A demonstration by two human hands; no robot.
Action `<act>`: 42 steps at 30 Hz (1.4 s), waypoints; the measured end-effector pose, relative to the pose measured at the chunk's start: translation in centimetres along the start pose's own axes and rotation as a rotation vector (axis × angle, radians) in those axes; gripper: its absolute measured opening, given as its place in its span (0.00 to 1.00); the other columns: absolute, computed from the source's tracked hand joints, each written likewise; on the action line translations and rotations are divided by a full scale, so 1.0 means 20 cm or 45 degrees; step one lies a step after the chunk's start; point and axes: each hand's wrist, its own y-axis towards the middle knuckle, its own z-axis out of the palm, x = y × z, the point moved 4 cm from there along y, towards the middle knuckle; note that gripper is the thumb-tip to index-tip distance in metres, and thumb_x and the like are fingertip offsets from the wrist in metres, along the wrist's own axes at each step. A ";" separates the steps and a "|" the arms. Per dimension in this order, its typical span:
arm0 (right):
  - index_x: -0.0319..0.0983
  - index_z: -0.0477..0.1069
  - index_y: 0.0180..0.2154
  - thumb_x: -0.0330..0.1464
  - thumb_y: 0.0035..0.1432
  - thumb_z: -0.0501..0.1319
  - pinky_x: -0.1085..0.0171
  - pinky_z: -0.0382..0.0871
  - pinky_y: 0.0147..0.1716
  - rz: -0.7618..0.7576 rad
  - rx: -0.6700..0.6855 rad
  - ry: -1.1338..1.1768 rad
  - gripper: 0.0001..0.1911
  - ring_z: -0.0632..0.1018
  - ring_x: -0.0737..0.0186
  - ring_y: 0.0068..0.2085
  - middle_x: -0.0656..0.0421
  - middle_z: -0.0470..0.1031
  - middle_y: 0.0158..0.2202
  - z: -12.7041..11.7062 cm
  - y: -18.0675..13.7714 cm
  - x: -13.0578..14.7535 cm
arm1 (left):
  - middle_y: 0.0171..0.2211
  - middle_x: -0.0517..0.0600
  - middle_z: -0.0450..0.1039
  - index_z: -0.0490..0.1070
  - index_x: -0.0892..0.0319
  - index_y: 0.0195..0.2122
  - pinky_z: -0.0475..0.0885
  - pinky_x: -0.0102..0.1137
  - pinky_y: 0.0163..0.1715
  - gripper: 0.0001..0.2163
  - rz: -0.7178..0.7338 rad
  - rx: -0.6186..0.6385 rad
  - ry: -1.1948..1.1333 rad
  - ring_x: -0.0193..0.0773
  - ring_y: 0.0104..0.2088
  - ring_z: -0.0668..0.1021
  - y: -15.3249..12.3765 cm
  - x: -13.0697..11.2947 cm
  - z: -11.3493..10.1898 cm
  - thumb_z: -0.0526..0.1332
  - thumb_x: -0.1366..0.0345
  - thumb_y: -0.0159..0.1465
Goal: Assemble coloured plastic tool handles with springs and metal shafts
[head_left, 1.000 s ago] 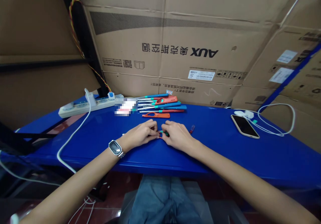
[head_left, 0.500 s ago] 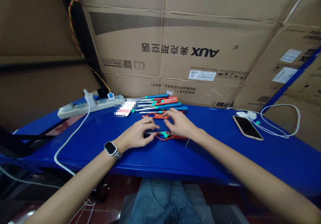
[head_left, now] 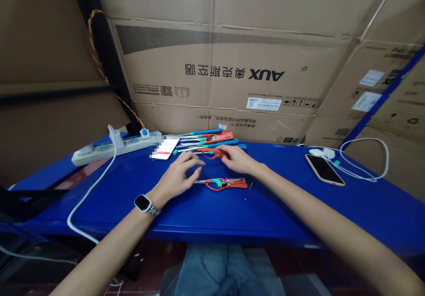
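Observation:
An opened-up orange gas lighter [head_left: 244, 184] lies on the blue table, its teal trigger, clear inner part and thin wire showing. Its metal tube points left toward my left hand [head_left: 181, 174], whose fingers are apart with nothing between them. My right hand [head_left: 237, 159] has its fingers closed on an orange lighter casing [head_left: 212, 153], just behind the opened lighter. The fingers hide the casing's right end. Beside the opened lighter's right end lies a thin rod [head_left: 248, 190], too small to make out. Several blue and orange lighters [head_left: 222, 137] are piled at the back.
To the left of the pile lies a white-screened phone [head_left: 168, 148], partly blurred. A power strip [head_left: 99, 151] with a white cable sits at the left. Toward the right are another phone [head_left: 323, 168] and a charger with a coiled cable [head_left: 378, 178]. Cardboard [head_left: 232, 48] stands behind the table.
My right hand has moved back from the opened lighter and closed on the orange casing. My left hand has drawn slightly left, off the lighter's tube. The view has shifted a little.

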 end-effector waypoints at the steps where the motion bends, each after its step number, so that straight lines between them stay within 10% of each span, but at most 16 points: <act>1: 0.38 0.70 0.54 0.22 0.60 0.52 0.64 0.65 0.36 0.034 -0.028 0.059 0.22 0.76 0.63 0.34 0.57 0.79 0.41 -0.03 -0.04 0.00 | 0.45 0.53 0.70 0.73 0.56 0.47 0.70 0.39 0.50 0.09 0.002 -0.022 0.012 0.42 0.47 0.73 0.00 -0.01 0.00 0.56 0.66 0.69; 8: 0.41 0.65 0.58 0.36 0.64 0.59 0.56 0.68 0.50 -0.008 -0.139 0.323 0.21 0.76 0.56 0.50 0.52 0.74 0.54 -0.09 -0.24 0.04 | 0.50 0.55 0.68 0.67 0.55 0.55 0.69 0.42 0.54 0.15 0.006 0.031 0.024 0.45 0.52 0.72 0.01 -0.05 0.02 0.57 0.66 0.68; 20: 0.40 0.74 0.47 0.40 0.63 0.63 0.57 0.64 0.48 -0.057 0.132 0.177 0.14 0.74 0.56 0.48 0.53 0.75 0.47 0.00 -0.33 0.05 | 0.45 0.53 0.69 0.68 0.58 0.44 0.70 0.36 0.47 0.07 -0.066 -0.084 -0.048 0.41 0.46 0.73 0.00 0.01 0.00 0.53 0.70 0.67; 42: 0.41 0.77 0.48 0.38 0.60 0.66 0.62 0.68 0.42 0.000 0.181 0.356 0.15 0.76 0.60 0.41 0.55 0.74 0.43 0.07 -0.31 0.04 | 0.41 0.52 0.75 0.78 0.55 0.45 0.72 0.34 0.42 0.10 -0.138 0.458 -0.142 0.40 0.39 0.77 -0.02 0.02 0.09 0.61 0.60 0.65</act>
